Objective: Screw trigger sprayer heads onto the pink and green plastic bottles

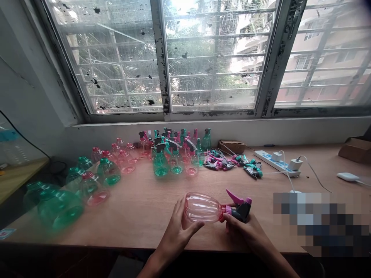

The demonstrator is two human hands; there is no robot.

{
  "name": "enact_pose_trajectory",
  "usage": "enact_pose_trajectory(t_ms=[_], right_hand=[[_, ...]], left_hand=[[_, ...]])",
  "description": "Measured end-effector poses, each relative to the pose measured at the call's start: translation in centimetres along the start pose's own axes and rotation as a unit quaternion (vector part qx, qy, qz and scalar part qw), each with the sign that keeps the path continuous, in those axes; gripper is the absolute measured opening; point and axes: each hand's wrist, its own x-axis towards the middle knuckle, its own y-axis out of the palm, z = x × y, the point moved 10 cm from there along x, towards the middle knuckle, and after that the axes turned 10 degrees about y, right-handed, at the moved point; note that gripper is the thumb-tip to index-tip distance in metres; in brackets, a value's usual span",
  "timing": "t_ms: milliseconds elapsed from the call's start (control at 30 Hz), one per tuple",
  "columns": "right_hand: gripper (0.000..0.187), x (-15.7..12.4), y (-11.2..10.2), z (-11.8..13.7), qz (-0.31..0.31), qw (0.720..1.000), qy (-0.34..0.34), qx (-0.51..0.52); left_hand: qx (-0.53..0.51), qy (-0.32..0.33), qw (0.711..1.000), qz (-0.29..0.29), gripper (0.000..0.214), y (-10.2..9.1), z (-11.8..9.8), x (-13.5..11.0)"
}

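Note:
A clear pink spray bottle [201,207] lies on its side in the air above the table's front edge, its base to the left. My left hand [180,226] is wrapped around the base end, thumb along the near side. At the neck, my right hand [239,226] grips the collar of the black and pink spray head [242,208], whose pink trigger points up and to the left. The spray head sits at the bottle's mouth; whether it is fully tight I cannot tell. Some of the right fingers are hidden behind the neck.
Headless green bottles [60,208] and pink bottles [94,189] stand at the left. Several bottles with spray heads [160,160] stand at the back middle, beside a pile of loose spray heads [222,160]. A white power strip [278,164] with plugged-in chargers lies at the back right.

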Motion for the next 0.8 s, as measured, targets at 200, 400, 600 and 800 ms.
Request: enact_pose_trajectory(t_ms=[200, 400, 600, 800], right_hand=[[0.039, 0.1, 0.1, 0.5, -0.001, 1.0, -0.005, -0.001], [0.034, 0.0, 0.4, 0.9, 0.019, 1.0, -0.021, -0.001], [0.037, 0.0, 0.5, 0.5, 0.023, 1.0, -0.013, 0.001], [0.038, 0.2, 0.3, 0.7, 0.012, 1.0, -0.02, -0.003]], left_hand=[[0.033, 0.028, 0.999, 0.012, 0.082, 0.3, -0.2, -0.1], [-0.012, -0.002, 1.0, 0.003, 0.096, 0.4, 1.1, -0.3], [-0.035, -0.036, 0.999, -0.018, 0.098, -0.1, 1.6, -0.1], [-0.007, 0.001, 1.0, 0.002, 0.096, 0.1, 0.5, 0.1]])
